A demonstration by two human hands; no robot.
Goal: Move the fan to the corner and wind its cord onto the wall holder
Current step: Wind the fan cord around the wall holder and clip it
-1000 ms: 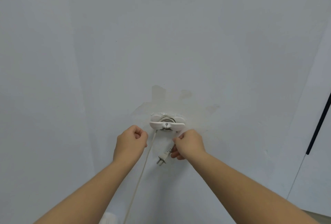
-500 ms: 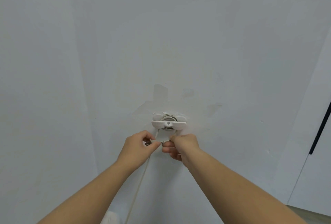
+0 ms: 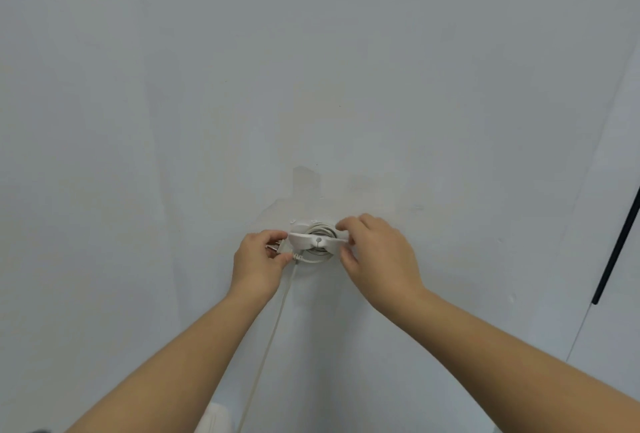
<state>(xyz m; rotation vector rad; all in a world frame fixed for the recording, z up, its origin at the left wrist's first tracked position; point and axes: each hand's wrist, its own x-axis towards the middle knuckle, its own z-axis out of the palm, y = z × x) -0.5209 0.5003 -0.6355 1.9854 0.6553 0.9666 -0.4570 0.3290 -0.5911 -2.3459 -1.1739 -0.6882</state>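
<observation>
Pale grey-white painted wall [image 3: 173, 121], filling most of the view, plain at the left. Small white rounded object [image 3: 214, 419], bottom edge, cut off by the frame; what it is cannot be told. Thin off-white power cord [image 3: 273, 328], one run rising from the bottom edge, just right of that object, up to the left hand; its lower end is out of view. Left hand [image 3: 258, 261], bare forearm entering from the lower left, thumb and fingers curled and pinching the cord's plug [image 3: 278, 247]; the plug is mostly hidden inside the fingers, with only the ribbed neck showing just right of the thumb. From that pinch the cord loops under and up into the holder. Small white plastic wall holder [image 3: 317, 241], fixed to the wall between the two hands, a wide front flap across a round spool; cord turns lie wound behind the flap, partly covered by it, their count unclear. Lighter irregular patch [image 3: 306, 180] on the wall just above. Right hand [image 3: 379, 254], fingers above and thumb below, grasping the flap's right tip, which they hide. Thin black bar [image 3: 618, 245], slanted, far right, cut off at the edge.
</observation>
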